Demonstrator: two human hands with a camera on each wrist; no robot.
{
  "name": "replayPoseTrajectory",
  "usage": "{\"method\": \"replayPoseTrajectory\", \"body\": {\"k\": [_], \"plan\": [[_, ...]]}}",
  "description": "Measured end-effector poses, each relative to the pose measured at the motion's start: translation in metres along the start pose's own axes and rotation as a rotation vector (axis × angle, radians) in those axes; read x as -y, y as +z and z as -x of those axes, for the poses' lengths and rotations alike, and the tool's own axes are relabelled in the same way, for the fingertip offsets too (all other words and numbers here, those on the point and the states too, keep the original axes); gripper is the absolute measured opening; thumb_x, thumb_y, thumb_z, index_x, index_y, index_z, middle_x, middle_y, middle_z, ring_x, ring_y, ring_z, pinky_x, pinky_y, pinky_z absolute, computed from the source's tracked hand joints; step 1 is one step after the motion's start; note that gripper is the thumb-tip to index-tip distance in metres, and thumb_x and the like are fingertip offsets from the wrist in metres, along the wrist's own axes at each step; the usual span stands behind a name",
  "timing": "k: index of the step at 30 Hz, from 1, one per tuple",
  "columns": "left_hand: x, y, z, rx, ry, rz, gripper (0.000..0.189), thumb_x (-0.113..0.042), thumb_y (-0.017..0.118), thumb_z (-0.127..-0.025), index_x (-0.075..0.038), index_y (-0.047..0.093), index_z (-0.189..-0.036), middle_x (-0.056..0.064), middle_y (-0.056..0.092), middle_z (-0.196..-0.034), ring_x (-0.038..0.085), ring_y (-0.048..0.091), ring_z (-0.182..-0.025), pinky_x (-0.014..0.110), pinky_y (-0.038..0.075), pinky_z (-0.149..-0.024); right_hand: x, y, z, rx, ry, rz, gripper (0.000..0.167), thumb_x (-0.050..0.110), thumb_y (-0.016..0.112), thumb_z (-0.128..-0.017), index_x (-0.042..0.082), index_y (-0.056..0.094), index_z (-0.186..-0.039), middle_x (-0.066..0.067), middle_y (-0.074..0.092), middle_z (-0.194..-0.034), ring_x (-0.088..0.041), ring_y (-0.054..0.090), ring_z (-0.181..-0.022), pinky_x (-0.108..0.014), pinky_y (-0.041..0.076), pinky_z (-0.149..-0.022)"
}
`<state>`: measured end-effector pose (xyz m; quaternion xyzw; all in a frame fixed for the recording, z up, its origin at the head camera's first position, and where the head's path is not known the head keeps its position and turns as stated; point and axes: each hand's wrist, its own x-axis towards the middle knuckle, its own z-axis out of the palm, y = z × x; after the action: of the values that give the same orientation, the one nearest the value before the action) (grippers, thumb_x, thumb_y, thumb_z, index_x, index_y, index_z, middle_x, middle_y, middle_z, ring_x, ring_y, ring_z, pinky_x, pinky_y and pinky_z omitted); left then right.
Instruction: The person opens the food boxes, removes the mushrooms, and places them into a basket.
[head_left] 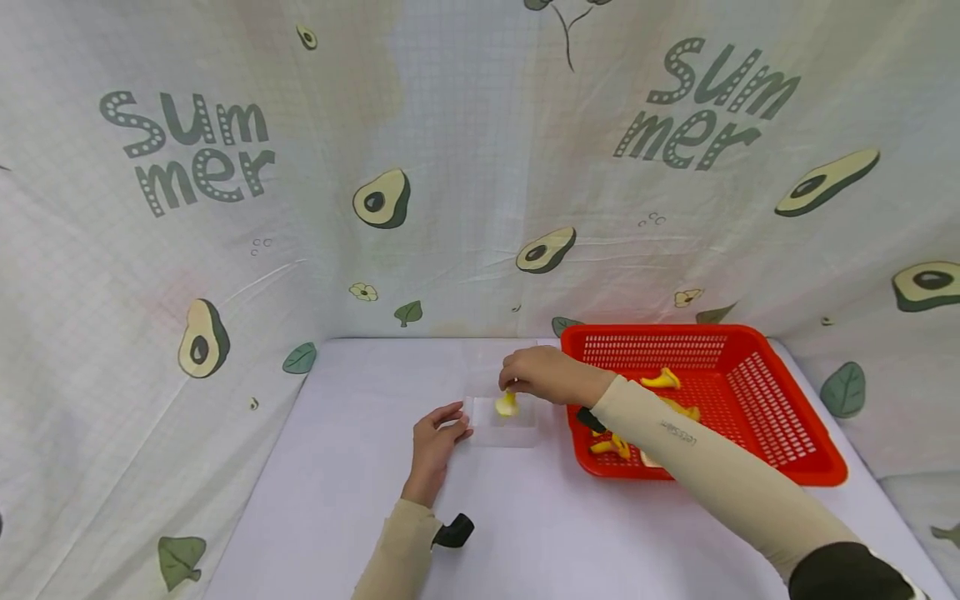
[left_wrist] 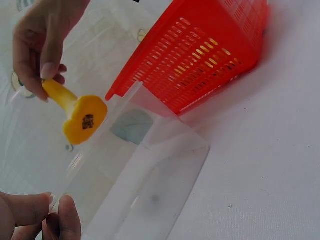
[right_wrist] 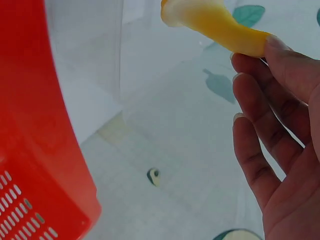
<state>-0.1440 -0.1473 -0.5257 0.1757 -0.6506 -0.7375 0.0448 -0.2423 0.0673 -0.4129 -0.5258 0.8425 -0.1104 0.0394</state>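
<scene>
My right hand (head_left: 551, 375) pinches a yellow mushroom (head_left: 507, 406) by the end of its stem, between thumb and fingertips. The mushroom hangs cap down over a clear plastic box (head_left: 504, 438) on the table. In the left wrist view, the mushroom (left_wrist: 86, 119) shows a dark square patch on its cap, above the open side of the box (left_wrist: 167, 172). At the box's left side, my left hand (head_left: 435, 446) pinches the wall between thumb and fingers. The right wrist view has the pale cap end of the mushroom (right_wrist: 215, 24) partly cut off by the top edge.
Right of the box stands a red perforated basket (head_left: 780, 400), with several yellow mushrooms (head_left: 662, 379) in it. My right forearm (head_left: 705, 450) crosses over the basket and hides part of its contents. A white cloth with avocado prints (head_left: 465, 150) hangs behind the table.
</scene>
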Motion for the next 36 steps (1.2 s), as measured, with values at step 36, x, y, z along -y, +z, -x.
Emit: {"method": "replayPoseTrajectory", "body": {"k": [36], "plan": [[0.0,0.001,-0.002,0.014,0.012,0.052,0.04,0.018,0.065,-0.092,0.022,0.06,-0.131,0.016,0.061,-0.103,0.015,0.067,-0.08,0.023,0.065,-0.071,-0.065,-0.037,0.146,-0.19,0.303,-0.137,0.018,0.006,0.08,-0.093,0.013,0.079,-0.109,0.005,0.074,-0.104,-0.016,0.068,-0.094,-0.042,0.065,-0.085]]}}
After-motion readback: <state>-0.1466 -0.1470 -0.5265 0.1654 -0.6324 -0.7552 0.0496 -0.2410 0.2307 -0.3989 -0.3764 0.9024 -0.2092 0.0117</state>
